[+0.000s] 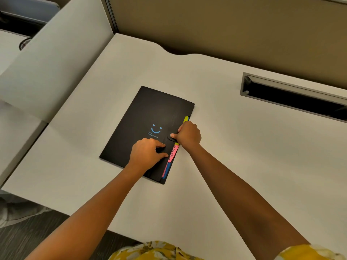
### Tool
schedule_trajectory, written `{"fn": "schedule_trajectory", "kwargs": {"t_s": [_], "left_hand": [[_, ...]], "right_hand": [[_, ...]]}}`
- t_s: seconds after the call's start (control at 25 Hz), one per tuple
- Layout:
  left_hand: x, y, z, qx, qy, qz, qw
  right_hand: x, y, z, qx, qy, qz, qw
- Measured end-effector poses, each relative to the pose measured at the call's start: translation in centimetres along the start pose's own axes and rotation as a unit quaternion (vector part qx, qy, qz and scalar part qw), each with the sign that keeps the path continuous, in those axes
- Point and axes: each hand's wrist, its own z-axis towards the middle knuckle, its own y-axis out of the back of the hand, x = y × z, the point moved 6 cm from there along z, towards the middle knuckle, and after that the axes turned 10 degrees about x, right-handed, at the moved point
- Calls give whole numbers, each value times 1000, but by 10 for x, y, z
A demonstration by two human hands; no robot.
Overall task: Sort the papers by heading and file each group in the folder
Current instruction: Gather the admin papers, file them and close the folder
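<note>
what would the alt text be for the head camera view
A person's right hand pinches the closure tab of a black card folder on a white desk, while the left hand presses its cover; pink and yellow index tabs poke out.

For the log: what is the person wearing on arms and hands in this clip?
Both forearms are bare up to the frame's bottom edge. The left hand and right hand show no gloves, rings, watch or bracelets. At the bottom edge there is yellow floral-print clothing, with a matching short sleeve on the right arm.
</note>
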Motion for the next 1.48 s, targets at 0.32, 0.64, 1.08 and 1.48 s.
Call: {"fn": "schedule_trajectory", "kwargs": {"t_s": [0.32, 0.64, 1.08, 1.48], "left_hand": [[12, 11, -10, -94, 1, -73, 993], [94, 22, 0, -101, 206, -178, 957], [90, 16, -7, -123, 275, -355, 885], [-24, 10, 30, -84, 132, -477, 865]], "right_hand": [[-43, 0, -16, -46, 47, 233, 970], [-69, -29, -22, -4, -58, 391, 918], [-66, -55, -42, 64, 0, 469, 881], [-156, 24, -35, -32, -32, 457, 888]]}}
